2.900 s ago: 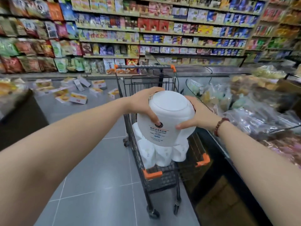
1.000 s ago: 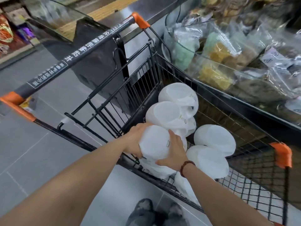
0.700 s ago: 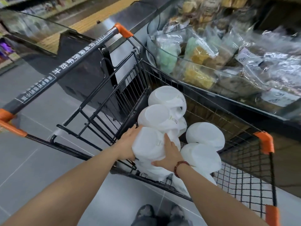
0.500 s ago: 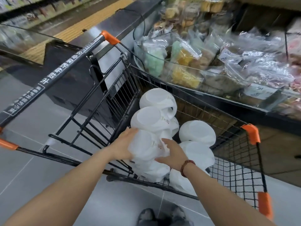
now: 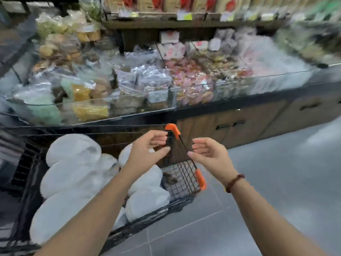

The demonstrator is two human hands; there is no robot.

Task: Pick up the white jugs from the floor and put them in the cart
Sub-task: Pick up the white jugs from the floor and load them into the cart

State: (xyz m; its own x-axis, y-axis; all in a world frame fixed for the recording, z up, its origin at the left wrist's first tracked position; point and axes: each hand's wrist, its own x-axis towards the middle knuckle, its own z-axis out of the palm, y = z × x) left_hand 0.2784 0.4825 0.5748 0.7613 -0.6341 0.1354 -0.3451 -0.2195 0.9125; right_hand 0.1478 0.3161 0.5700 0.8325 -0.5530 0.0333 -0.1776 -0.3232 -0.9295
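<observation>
Head view shows both bare hands raised in the air with nothing in them: the left hand [image 5: 147, 150] has its fingers spread and loosely curled, palm turned toward the other, and the right hand [image 5: 208, 154], with a dark beaded bracelet [image 5: 235, 182] at its wrist, mirrors it, fingers apart and slack. Neither touches anything; a gap lies between their fingertips, and through it shows the orange plastic corner cap [image 5: 172, 129] of the black wire-mesh shopping cart [image 5: 182, 180]. Below and to the left of the left forearm, the smooth white plastic jugs [image 5: 73, 169] lie heaped in the cart's basket, touching one another and piled close to its rim. Beyond the hands stands a dark display counter [image 5: 230, 106] heaped with clear bagged snacks [image 5: 147, 85], and to the right of the right hand the grey tiled floor [image 5: 276, 191] shows no jug in view. The picture is smeared by motion, so fine detail is uncertain. The likely risks: the rounded jugs, stacked loosely and high, could shift or roll over the rim if the cart is nudged; and a hand swinging blind near the mesh edge could knock the cart's corner.
</observation>
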